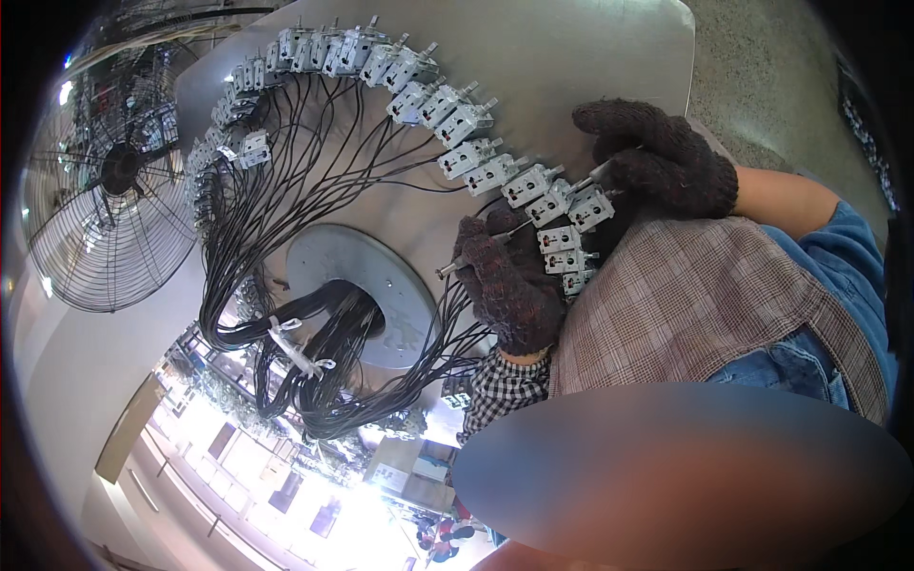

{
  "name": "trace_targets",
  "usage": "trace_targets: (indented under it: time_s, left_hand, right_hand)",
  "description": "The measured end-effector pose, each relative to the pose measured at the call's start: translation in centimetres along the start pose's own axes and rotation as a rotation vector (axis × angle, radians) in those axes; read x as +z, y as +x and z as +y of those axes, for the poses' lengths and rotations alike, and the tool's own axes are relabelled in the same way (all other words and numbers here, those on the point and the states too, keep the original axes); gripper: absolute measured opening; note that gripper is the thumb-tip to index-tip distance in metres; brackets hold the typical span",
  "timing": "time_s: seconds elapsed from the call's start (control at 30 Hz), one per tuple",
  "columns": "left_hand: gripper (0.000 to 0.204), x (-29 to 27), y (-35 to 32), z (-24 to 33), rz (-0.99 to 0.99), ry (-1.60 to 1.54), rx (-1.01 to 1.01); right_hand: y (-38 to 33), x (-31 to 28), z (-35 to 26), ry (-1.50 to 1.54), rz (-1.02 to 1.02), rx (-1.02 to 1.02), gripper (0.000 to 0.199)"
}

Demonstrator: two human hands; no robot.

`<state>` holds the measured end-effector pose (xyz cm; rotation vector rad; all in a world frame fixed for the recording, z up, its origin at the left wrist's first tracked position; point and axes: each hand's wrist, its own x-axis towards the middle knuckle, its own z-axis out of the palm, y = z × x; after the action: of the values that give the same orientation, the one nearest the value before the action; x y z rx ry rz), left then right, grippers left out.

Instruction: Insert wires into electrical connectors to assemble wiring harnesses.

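Head view: left gloved hand (509,295) closed around a thin metal-tipped piece (450,269); right gloved hand (671,164) curled at metal blocks (464,126), grip unclear. Blocks arc across tabletop (581,48), black cables (228,252) inside arc, fan (121,169) beyond.

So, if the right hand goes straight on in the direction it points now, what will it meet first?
Past some bare table, the right hand would probably meet a metal block in the curved row. Its height is unclear, so it might pass above.
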<state>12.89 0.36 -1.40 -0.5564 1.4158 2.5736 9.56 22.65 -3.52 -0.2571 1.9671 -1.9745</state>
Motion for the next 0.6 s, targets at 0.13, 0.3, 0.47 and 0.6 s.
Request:
trace_targets:
  time_s: [0.13, 0.3, 0.47, 0.6]
  left_hand:
    - [0.039, 0.0, -0.1, 0.1, 0.088, -0.013, -0.034]
    - [0.035, -0.4, -0.1, 0.0, -0.057, -0.124, 0.022]
    - [0.033, -1.0, -0.4, -0.5, 0.147, 0.005, 0.019]
    - [0.032, -0.6, -0.4, 0.1, 0.171, 0.011, 0.004]
  right_hand:
    - [0.0, 0.2, -0.4, -0.079, 0.015, 0.026, 0.045]
    - [0.5, 0.4, 0.3, -0.151, 0.039, -0.109, 0.044]
    - [0.5, 0.6, 0.6, -0.306, 0.034, -0.366, 0.047]
    - [0.9, 0.1, -0.8, -0.401, -0.010, -0.297, 0.056]
